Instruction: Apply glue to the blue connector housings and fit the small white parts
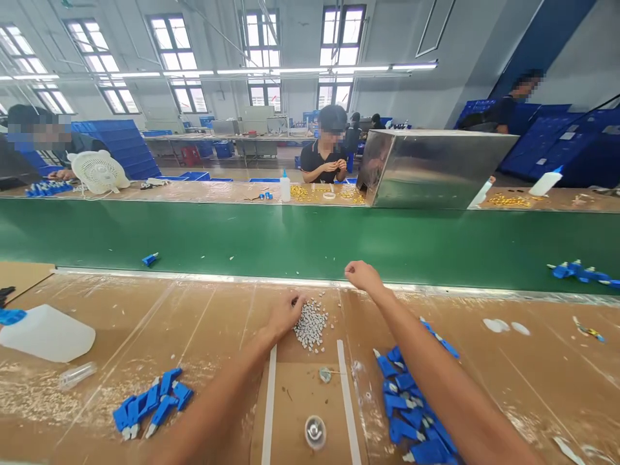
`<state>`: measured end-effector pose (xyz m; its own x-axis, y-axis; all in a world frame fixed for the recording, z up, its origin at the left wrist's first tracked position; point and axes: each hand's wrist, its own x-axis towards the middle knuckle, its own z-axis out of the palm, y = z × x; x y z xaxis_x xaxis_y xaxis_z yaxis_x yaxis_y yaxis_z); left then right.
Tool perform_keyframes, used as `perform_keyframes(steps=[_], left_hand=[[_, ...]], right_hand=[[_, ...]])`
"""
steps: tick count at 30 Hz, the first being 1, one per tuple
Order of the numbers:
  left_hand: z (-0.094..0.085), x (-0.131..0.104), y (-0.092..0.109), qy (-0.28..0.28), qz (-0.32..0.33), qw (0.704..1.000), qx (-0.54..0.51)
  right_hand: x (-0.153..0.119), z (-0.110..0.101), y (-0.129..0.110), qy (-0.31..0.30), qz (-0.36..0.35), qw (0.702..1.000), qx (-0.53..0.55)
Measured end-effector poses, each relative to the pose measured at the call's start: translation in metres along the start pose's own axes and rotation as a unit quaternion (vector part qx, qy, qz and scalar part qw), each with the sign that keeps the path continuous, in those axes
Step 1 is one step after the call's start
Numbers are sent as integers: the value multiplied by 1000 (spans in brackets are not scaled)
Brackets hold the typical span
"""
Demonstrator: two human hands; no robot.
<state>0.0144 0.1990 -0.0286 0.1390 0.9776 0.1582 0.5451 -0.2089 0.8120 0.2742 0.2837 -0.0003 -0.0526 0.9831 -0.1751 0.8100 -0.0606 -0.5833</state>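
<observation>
Head: right hand (364, 276) seemingly curled

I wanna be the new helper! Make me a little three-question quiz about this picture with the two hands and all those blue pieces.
1. Which hand is nearest the pile of small grey pieces?
2. True or false: the white fan stands on the far side of the green strip.
3. Fill the gap: the large white bottle at the left edge has a ____ cap.

Key: 1. the left hand; 2. true; 3. blue.
</observation>
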Motion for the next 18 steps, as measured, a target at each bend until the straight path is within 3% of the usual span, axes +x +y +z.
perform_keyframes(steps=[3, 6, 10, 13, 18], left_hand=[[-11, 2, 1, -33, 53, 998, 3], [-24, 21, -1, -24, 64, 998, 12], [-36, 75, -12, -3, 12, 997, 77], [-33, 113, -23, -38, -41, 988, 145], [-21, 135, -33, -95, -90, 968, 216]], right_hand=[[22, -10, 22, -20, 18, 998, -51], [37, -3, 34, -44, 8, 995, -85], [54, 5, 36, -65, -15, 992, -110], [62, 7, 31, -73, -31, 989, -126], [72, 12, 13, -78, -53, 983, -161]])
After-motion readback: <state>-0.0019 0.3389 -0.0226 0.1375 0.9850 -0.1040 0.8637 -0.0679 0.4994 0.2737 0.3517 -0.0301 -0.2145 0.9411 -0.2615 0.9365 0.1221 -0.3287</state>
